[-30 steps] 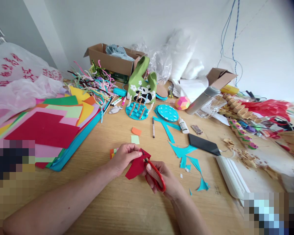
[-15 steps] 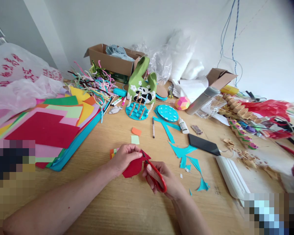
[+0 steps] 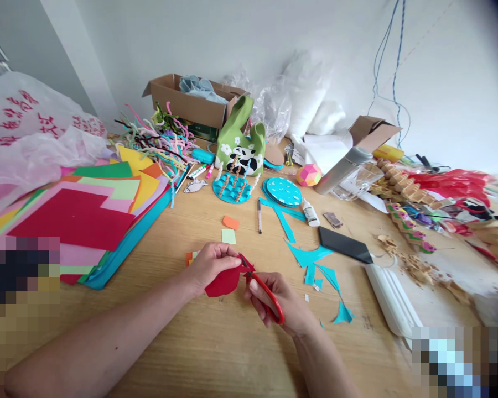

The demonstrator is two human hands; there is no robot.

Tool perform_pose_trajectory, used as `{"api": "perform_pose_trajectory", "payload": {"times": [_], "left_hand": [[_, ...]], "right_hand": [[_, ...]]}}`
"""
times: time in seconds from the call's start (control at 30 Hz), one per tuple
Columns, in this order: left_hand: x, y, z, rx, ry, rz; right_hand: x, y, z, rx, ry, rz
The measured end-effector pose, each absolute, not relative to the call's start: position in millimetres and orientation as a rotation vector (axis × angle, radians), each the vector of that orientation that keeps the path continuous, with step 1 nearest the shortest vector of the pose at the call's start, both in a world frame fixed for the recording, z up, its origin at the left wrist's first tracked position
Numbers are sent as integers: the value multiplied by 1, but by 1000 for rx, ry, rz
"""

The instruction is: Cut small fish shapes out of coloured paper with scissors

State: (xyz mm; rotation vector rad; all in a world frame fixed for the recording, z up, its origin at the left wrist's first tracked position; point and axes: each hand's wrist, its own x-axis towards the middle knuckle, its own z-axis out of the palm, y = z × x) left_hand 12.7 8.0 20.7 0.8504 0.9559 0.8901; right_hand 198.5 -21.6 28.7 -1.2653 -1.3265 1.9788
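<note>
My left hand (image 3: 213,265) pinches a piece of red felt or paper (image 3: 223,283) above the front of the wooden table (image 3: 182,342). In my right hand (image 3: 274,301) are red-handled scissors (image 3: 275,305), with my fingers in the loops. Their blades lie at the red piece's right edge, where a small pointed strip sticks out; the blade tips sit close to my left fingertips. Beneath my left hand, partly hidden, lie small coloured pieces (image 3: 188,258). Just beyond it are a pale green square (image 3: 228,236) and an orange piece (image 3: 231,222).
A stack of coloured sheets (image 3: 74,215) covers the left. Blue scraps (image 3: 309,254), a glue bottle (image 3: 311,213), a black phone-like slab (image 3: 344,244) and a white case (image 3: 392,301) lie to the right. Behind stand a green panda bag (image 3: 240,143) and a grey bottle (image 3: 342,170).
The red piece has turned and risen slightly in my left hand. My right hand and the scissors have shifted a little to the right. At the far right, a person's hand has moved into view.
</note>
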Motion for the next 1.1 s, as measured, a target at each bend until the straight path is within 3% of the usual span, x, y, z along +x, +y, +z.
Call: {"api": "perform_pose_trajectory", "payload": {"times": [1.1], "left_hand": [[7, 11, 21, 815, 859, 757]], "right_hand": [[207, -20, 33, -1314, -1490, 1969]]}}
